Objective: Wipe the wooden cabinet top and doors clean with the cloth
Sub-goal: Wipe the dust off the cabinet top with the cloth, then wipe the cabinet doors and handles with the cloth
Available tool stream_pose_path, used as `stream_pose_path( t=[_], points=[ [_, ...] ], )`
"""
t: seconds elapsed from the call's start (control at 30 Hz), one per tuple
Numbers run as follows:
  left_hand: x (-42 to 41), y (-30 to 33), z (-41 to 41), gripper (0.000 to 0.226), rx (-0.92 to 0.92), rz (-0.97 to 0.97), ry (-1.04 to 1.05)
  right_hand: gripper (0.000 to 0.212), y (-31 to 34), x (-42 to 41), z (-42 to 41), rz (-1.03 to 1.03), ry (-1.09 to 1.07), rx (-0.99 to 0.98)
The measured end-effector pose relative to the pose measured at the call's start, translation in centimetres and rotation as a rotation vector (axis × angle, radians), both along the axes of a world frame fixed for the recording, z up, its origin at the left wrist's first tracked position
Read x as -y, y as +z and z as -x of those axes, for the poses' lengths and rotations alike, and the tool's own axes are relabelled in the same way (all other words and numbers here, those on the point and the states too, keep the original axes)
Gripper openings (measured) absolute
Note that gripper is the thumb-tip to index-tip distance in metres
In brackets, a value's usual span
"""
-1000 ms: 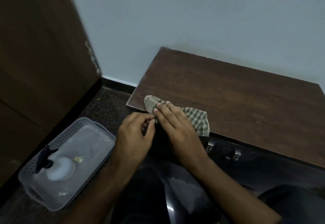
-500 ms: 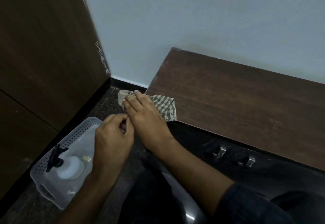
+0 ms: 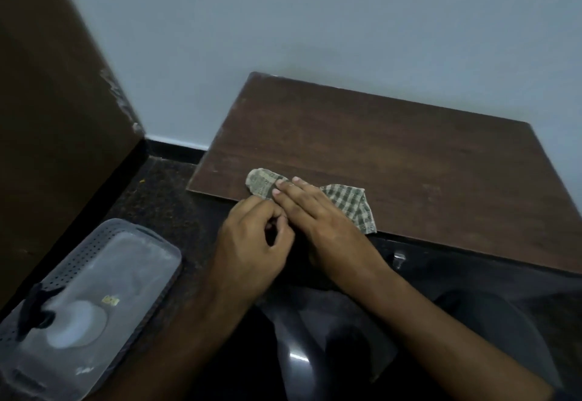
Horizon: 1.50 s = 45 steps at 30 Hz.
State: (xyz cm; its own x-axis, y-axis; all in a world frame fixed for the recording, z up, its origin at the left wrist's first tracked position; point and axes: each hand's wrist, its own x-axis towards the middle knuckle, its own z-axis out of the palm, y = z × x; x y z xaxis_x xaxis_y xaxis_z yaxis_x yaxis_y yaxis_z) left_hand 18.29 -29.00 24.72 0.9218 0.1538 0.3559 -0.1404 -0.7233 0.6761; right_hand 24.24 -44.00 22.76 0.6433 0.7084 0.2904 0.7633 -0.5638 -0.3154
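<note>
A checked green-and-white cloth (image 3: 349, 203) lies on the front left part of the dark wooden cabinet top (image 3: 393, 161). My right hand (image 3: 315, 214) lies flat on the cloth with the fingers stretched out, pressing it down near the front edge. My left hand (image 3: 252, 243) hovers just left of it, off the cabinet's front edge, fingers curled loosely with nothing in them. The cabinet doors below are dark, and a metal handle (image 3: 399, 258) shows under the top's edge.
A grey perforated plastic basket (image 3: 94, 249) stands on the dark floor at the lower left, holding a white spray bottle (image 3: 75, 322) with a black trigger. A tall brown wooden panel (image 3: 53, 136) rises on the left. A pale wall backs the cabinet.
My right hand has slid the cloth from past the cabinet's left front corner back to the right onto the top. My left hand followed alongside.
</note>
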Motion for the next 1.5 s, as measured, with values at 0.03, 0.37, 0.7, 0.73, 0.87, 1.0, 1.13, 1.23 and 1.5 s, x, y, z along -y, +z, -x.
stream_pose_path(
  t=[0.03, 0.37, 0.7, 0.73, 0.87, 1.0, 1.13, 1.23, 1.5],
  points=[
    [1.1, 0.0, -0.1, 0.008, 0.002, -0.007, -0.055, 0.049, 0.1, 1.6, 0.3, -0.003, -0.026, -0.012],
    [8.0, 0.8, -2.6, 0.012, 0.078, -0.023, -0.273, 0.055, 3.4, 13.9, 0.6, 0.113, -0.056, -0.176],
    [16.7, 0.8, -4.6, 0.013, 0.122, -0.089, -0.474, 0.055, 3.2, 25.3, 1.6, 0.081, -0.167, -0.152],
    [17.5, 0.7, -4.9, 0.013, 0.118, -0.107, -0.495, 0.056, 2.9, 26.9, 2.1, 0.066, -0.226, -0.136],
    [19.4, 0.1, -6.2, 0.013, 0.095, -0.12, -0.534, 0.051, 2.4, 32.7, 4.3, 0.013, -0.432, -0.053],
    [20.1, 0.1, -6.2, 0.013, 0.069, -0.139, -0.568, 0.046, 1.6, 34.2, 5.4, -0.118, -0.582, -0.014],
    [19.2, 0.4, -5.9, 0.013, 0.045, -0.222, -0.562, 0.045, 0.7, 31.7, 5.5, -0.184, -0.62, 0.038],
    [18.0, 0.2, -5.7, 0.013, 0.069, -0.244, -0.514, 0.061, 0.0, 27.0, 4.8, -0.156, -0.512, -0.005],
    [13.2, 0.0, -4.4, 0.014, 0.051, -0.235, -0.429, 0.043, -0.1, 23.7, 3.5, -0.15, -0.312, 0.039]
  ],
)
